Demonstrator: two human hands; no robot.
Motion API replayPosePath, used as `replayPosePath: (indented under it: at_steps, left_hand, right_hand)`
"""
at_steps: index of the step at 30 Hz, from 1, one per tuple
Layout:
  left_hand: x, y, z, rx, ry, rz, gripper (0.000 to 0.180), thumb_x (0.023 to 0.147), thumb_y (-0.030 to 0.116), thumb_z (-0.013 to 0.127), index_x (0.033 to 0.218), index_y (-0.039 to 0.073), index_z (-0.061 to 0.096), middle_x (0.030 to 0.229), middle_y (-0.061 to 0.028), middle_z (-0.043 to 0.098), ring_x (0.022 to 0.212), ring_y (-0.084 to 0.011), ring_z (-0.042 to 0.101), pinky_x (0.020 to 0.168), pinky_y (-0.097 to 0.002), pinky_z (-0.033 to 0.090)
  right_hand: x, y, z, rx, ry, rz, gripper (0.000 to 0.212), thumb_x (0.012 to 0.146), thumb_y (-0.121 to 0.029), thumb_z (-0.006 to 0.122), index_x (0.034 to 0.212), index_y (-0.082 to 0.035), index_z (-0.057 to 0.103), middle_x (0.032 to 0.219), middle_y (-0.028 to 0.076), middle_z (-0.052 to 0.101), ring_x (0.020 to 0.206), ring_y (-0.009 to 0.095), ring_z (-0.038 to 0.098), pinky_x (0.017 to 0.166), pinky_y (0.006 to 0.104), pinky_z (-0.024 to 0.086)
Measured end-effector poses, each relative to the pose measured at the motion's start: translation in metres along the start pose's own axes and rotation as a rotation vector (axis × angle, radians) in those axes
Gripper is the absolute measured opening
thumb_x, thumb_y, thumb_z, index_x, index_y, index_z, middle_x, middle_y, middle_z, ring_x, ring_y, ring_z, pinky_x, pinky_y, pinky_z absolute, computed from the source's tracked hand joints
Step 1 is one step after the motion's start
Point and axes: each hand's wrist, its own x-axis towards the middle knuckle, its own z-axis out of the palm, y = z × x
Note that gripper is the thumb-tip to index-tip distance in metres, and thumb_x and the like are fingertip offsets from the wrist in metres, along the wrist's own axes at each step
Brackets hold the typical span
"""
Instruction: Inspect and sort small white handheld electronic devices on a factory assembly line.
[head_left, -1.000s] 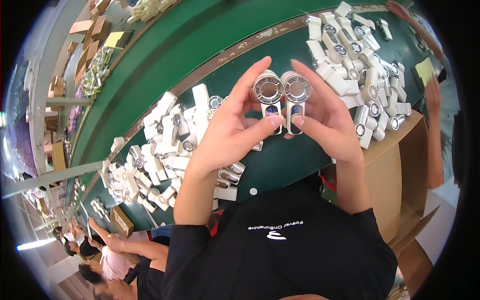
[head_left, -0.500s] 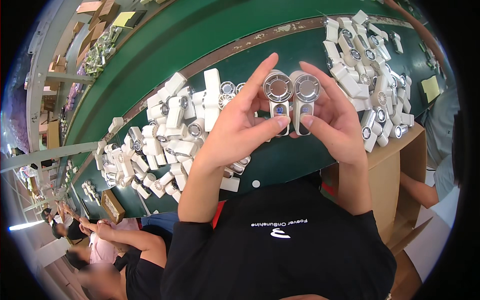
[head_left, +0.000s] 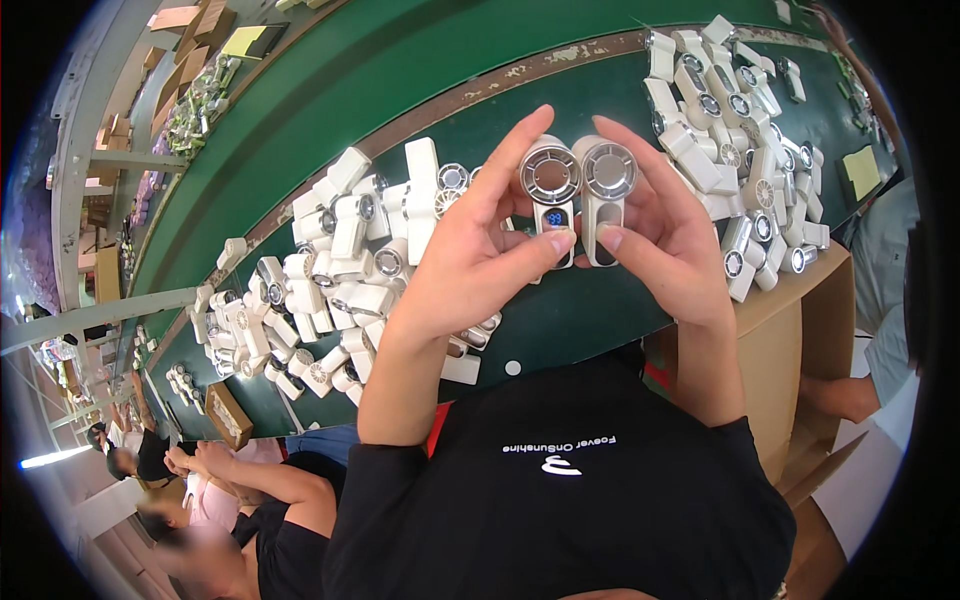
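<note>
Two white handheld mini fans with round silver-rimmed heads stand side by side in front of me, above the green table. My left hand (head_left: 480, 230) is closed round the left fan (head_left: 550, 177), its thumb pressed just under a small display that glows blue. Wrapped round the right fan (head_left: 607, 177) is my right hand (head_left: 665, 235), with the thumb on the lower part of the handle. The right fan's display is dark. Their heads touch or nearly touch. The fingers behind both handles are mostly hidden.
A heap of white fans (head_left: 340, 285) covers the table at left, and another heap (head_left: 740, 140) lies at right. An open cardboard box (head_left: 770, 370) stands at my right, beside a person in grey. A small white disc (head_left: 513, 368) lies near the table edge. Other people sit at left.
Both fans have shifted very slightly left. The right fan's blue display has gone dark, while the left one still glows. Both hands keep their hold.
</note>
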Motion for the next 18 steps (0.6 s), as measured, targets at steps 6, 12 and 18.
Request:
replayPosePath:
  at_steps: [6,12,18]
  left_hand:
    - [0.000,-0.002,-0.004,0.059,0.021,-0.018,0.090,0.095,-0.007,0.071,0.173,0.011,0.029,0.134,-0.0102,0.061,0.115,-0.0150,0.062,0.084,-0.0281,0.062]
    - [0.006,-0.008,0.001,0.411,0.136,0.113,0.094,0.091,0.007,0.084,0.168,0.009,0.031,0.130,-0.0120,0.062,0.112,-0.0193,0.064,0.088,-0.0339,0.060]
    - [0.019,-0.015,-0.009,0.255,0.225,-0.171,0.083,0.083,0.000,0.089,0.153,0.009,0.044,0.117,-0.0062,0.065,0.099,-0.0113,0.068,0.079,-0.0265,0.059]
  right_hand:
    - [0.002,0.003,0.001,0.009,-0.009,-0.008,0.079,0.097,0.011,0.062,0.169,-0.003,0.033,0.137,0.014,0.066,0.121,0.021,0.068,0.097,0.0340,0.060]
    - [0.002,0.012,0.007,0.106,-0.089,0.012,0.079,0.108,-0.006,0.059,0.174,-0.002,0.015,0.155,0.018,0.052,0.140,0.025,0.055,0.115,0.0414,0.048]
    - [-0.002,0.040,-0.005,0.009,-0.170,0.136,0.092,0.111,-0.045,0.056,0.176,-0.009,0.002,0.167,0.020,0.043,0.154,0.032,0.044,0.122,0.0499,0.040]
